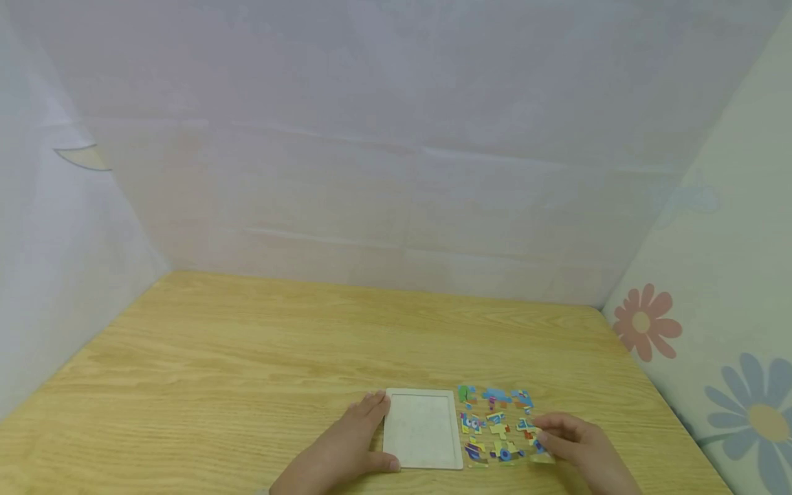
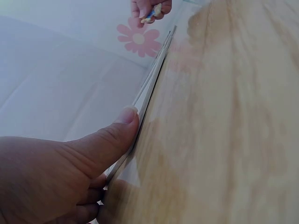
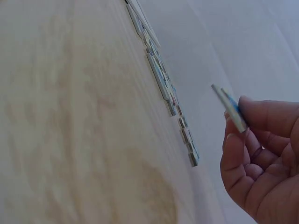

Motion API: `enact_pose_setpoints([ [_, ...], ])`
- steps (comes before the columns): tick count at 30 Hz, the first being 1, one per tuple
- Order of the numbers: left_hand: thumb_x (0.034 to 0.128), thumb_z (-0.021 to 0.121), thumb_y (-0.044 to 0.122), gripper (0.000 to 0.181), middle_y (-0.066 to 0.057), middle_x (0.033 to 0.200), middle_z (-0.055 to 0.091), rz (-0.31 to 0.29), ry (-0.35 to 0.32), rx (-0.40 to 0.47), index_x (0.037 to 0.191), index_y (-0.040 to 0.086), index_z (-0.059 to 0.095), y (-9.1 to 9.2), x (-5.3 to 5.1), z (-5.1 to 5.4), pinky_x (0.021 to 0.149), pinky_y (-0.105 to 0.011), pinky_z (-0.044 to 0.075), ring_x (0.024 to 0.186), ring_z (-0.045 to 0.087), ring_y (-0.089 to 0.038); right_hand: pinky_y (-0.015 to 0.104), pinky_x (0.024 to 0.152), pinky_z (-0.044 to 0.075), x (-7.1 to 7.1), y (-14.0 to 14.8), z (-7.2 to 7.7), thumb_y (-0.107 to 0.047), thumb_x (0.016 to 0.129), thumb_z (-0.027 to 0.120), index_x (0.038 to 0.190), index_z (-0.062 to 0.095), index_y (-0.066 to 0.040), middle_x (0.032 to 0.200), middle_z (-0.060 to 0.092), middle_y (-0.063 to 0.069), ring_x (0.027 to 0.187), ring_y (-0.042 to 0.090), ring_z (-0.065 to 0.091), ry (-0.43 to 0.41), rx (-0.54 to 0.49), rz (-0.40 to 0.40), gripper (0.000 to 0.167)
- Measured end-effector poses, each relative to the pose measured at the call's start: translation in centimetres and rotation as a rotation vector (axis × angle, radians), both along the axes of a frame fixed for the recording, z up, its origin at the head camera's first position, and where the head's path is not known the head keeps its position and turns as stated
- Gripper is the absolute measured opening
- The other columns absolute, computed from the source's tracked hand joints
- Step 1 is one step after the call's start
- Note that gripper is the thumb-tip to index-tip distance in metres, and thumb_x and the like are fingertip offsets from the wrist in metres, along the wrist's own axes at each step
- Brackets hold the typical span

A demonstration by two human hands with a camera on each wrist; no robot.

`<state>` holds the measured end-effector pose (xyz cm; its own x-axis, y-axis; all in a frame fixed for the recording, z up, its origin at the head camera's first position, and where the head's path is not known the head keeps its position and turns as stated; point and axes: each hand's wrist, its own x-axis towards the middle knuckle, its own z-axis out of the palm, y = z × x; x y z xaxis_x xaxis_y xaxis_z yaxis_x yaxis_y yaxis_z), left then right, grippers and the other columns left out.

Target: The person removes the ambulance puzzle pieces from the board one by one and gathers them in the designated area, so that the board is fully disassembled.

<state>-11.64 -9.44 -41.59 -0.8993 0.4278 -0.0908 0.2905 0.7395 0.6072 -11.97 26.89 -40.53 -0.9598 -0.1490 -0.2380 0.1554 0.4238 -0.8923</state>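
Observation:
A pale rectangular puzzle tray [image 1: 423, 430] with a raised rim lies on the wooden table. My left hand [image 1: 343, 447] holds its left side, thumb at the near corner and fingers at the far one. The left wrist view shows the thumb [image 2: 112, 133] against the tray's edge. To the right of the tray lie several colourful jigsaw pieces [image 1: 472, 423] in loose rows. Over the right end of these rows, my right hand [image 1: 584, 447] pinches one jigsaw piece [image 3: 231, 109] between thumb and fingers, raised off the table in the right wrist view.
The wooden table [image 1: 247, 364] extends to the left and behind the tray. Pale cloth walls [image 1: 396, 172] enclose it at the back and both sides. Printed flowers [image 1: 643, 322] mark the right wall, close to the table's right edge.

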Motion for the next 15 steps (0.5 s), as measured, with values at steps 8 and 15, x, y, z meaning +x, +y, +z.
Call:
enact_pose_setpoints([
  [8, 0.0714, 0.072, 0.049, 0.093, -0.017, 0.148, 0.031, 0.000, 0.002, 0.003, 0.140, -0.001, 0.035, 0.0, 0.1, 0.1, 0.107, -0.058, 0.026, 0.135, 0.027, -0.041, 0.022, 0.067, 0.050, -0.1, 0.5, -1.0, -0.016, 0.088, 0.062, 0.113, 0.057, 0.010, 0.097, 0.065, 0.006, 0.078, 0.006, 0.056, 0.010, 0.096, -0.035, 0.036],
  [15, 0.0721, 0.072, 0.050, 0.094, -0.017, 0.148, 0.030, 0.001, -0.003, 0.002, 0.141, -0.001, 0.034, -0.1, 0.1, 0.1, 0.108, -0.056, 0.026, 0.135, 0.027, -0.040, 0.023, 0.063, 0.050, -0.3, 0.4, -1.5, -0.019, 0.086, 0.065, 0.108, 0.061, 0.004, 0.090, 0.065, 0.004, 0.078, 0.012, 0.057, 0.030, 0.196, -0.055, 0.033],
])
